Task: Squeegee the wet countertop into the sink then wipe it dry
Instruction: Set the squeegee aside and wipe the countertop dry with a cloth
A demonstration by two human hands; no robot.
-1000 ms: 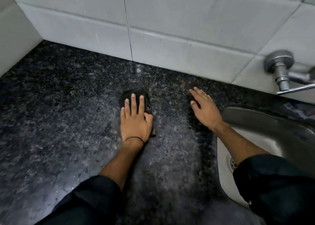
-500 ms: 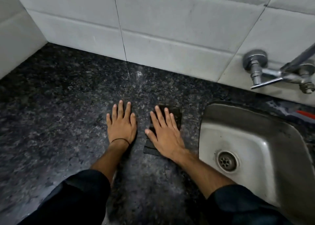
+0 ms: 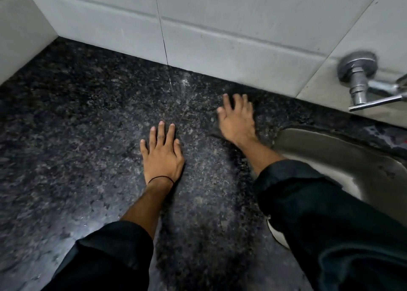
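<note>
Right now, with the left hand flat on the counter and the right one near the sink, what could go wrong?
1. The left hand lies flat on the glossy countertop; if weight is on it, it may slip.
2. The right hand is blurred, probably fast, over a dark cloth; it may knock the tap lever or the sink.

Countertop (image 3: 66, 136) meets the tiled wall (image 3: 220, 26) behind. The sink (image 3: 330, 154) is set into it at right, with the tap (image 3: 357, 79) on the wall behind. Left hand (image 3: 161, 156) lies flat at centre; right hand (image 3: 236, 118) is farther back, beside the sink rim, on what may be a cloth (image 3: 214, 132).
</note>
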